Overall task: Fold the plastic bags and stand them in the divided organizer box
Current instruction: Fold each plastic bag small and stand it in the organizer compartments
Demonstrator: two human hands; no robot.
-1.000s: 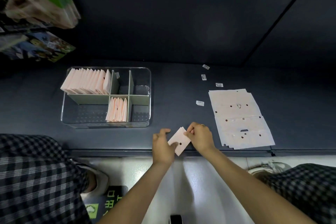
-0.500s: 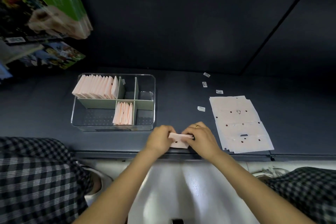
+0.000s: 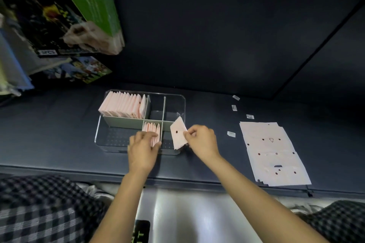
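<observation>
Organizer box point(image 3: 178, 97), bench centre: we count two filled rows. Right hand point(image 3: 201, 140) pinches a folded bag point(image 3: 178, 134) above it; left hand point(image 3: 143, 147) fingers part the near row point(image 3: 152, 131). Unfolded bags point(image 3: 274, 154) remain, right edge.

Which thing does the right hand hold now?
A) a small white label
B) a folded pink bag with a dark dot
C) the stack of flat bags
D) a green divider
B: the right hand pinches the folded pink bag over the organizer box.
</observation>
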